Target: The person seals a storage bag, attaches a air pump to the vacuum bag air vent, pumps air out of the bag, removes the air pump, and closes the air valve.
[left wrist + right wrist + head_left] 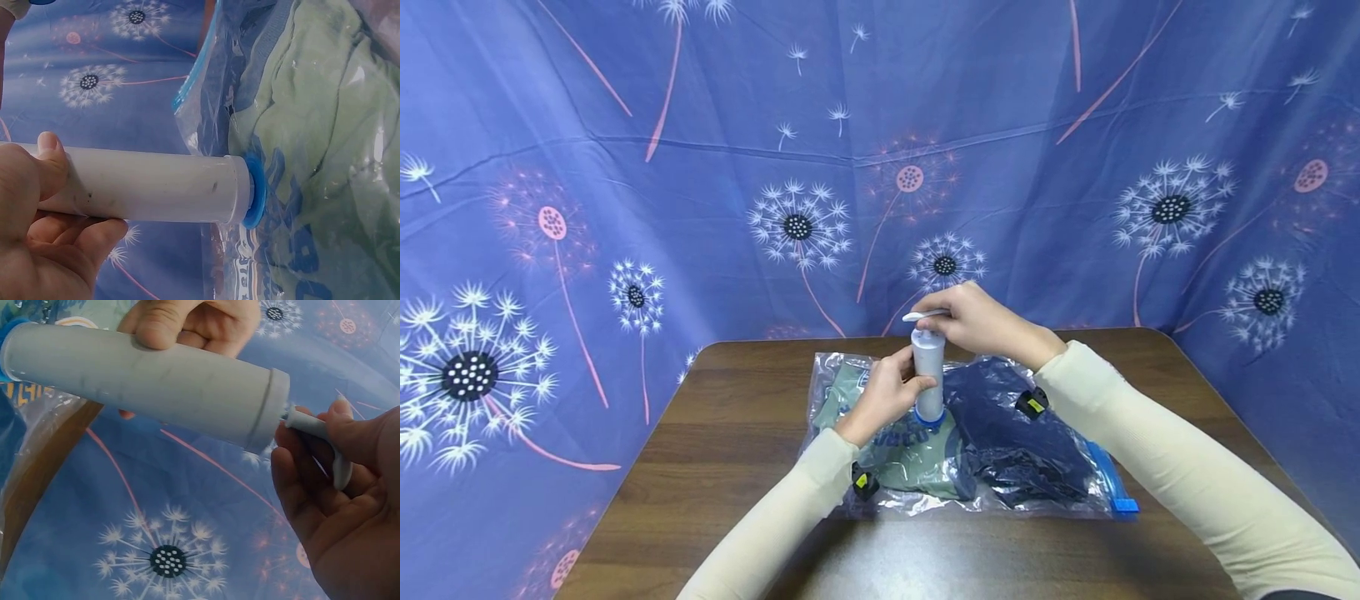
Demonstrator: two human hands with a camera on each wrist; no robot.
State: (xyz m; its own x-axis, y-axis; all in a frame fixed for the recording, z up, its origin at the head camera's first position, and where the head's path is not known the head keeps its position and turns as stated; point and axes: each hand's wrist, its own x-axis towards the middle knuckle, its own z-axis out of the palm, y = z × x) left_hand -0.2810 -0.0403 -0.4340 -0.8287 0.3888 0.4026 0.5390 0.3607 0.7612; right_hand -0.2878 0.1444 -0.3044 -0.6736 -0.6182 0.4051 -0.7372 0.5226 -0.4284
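Observation:
A white cylindrical hand pump stands upright on a clear vacuum storage bag, its lower end at the bag's blue valve. My left hand grips the pump's barrel, thumb on one side and fingers on the other. At the top, my right hand holds the white pump handle between thumb and fingers. The handle sits close to the barrel's end cap. Inside the bag lie a folded green cloth and a dark navy cloth.
The bag lies on a brown wooden table. A blue zip slider sits at the bag's right front corner. Behind the table hangs a blue curtain with dandelion prints.

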